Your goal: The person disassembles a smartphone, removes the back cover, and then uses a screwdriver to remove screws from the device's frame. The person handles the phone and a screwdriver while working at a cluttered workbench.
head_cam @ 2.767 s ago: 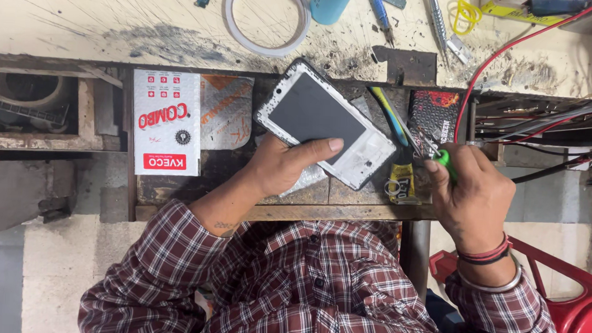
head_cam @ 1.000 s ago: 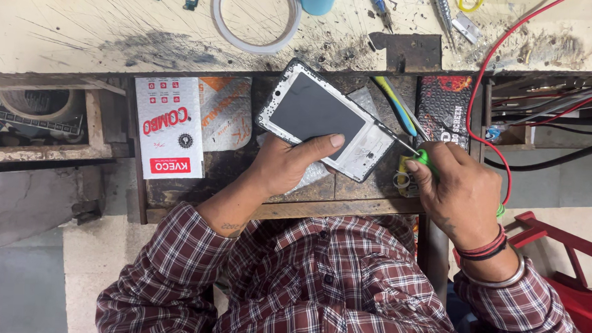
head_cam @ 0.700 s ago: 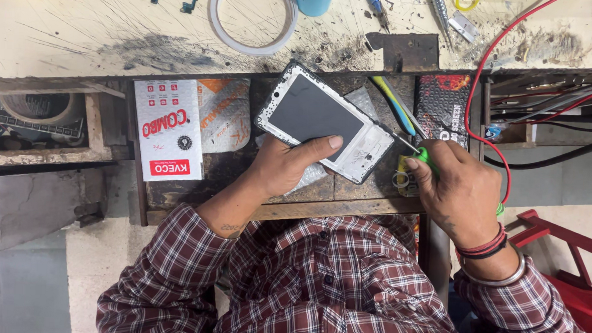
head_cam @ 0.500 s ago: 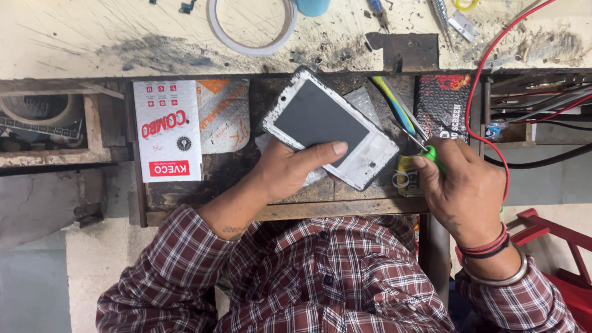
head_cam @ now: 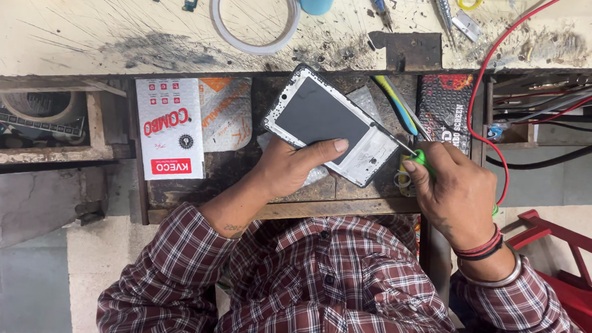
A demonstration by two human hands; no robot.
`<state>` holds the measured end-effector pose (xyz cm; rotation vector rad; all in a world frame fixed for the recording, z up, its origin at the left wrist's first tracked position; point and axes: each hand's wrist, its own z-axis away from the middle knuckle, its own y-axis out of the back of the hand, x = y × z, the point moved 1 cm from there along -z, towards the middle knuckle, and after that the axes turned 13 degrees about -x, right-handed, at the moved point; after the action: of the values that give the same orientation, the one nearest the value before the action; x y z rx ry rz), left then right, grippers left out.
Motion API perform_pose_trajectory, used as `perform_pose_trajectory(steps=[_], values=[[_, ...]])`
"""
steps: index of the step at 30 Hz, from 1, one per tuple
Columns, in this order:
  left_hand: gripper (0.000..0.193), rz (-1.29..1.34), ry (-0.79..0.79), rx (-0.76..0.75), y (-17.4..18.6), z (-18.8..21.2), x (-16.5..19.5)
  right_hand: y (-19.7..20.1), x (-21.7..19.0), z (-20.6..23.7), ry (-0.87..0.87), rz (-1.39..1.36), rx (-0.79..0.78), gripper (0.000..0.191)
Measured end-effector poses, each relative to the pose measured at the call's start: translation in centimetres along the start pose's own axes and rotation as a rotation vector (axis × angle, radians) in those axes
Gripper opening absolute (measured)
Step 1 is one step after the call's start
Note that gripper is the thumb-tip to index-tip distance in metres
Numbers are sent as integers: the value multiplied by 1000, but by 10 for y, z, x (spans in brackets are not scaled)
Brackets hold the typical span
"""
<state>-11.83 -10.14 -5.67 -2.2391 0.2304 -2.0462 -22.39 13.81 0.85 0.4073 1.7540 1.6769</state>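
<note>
Even bright light, sharp, soft shadows.

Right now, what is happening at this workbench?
A person in a plaid shirt is working on an opened phone lying on a wooden drawer shelf. The left hand pins the phone down, thumb along its edge. The right hand holds a green-handled screwdriver, its tip at the phone's bare lower end. A tape roll and a red wire lie nearby.
</note>
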Motion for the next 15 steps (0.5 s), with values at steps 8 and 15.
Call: perform_pose_trajectory(steps=[8,15], values=[[26,6,-21,-12,0,0,1,0,1,0,-4,25,-8,31],[27,34,-29,-32,-2,-1,0,1,0,-1,3,2,-14,31]])
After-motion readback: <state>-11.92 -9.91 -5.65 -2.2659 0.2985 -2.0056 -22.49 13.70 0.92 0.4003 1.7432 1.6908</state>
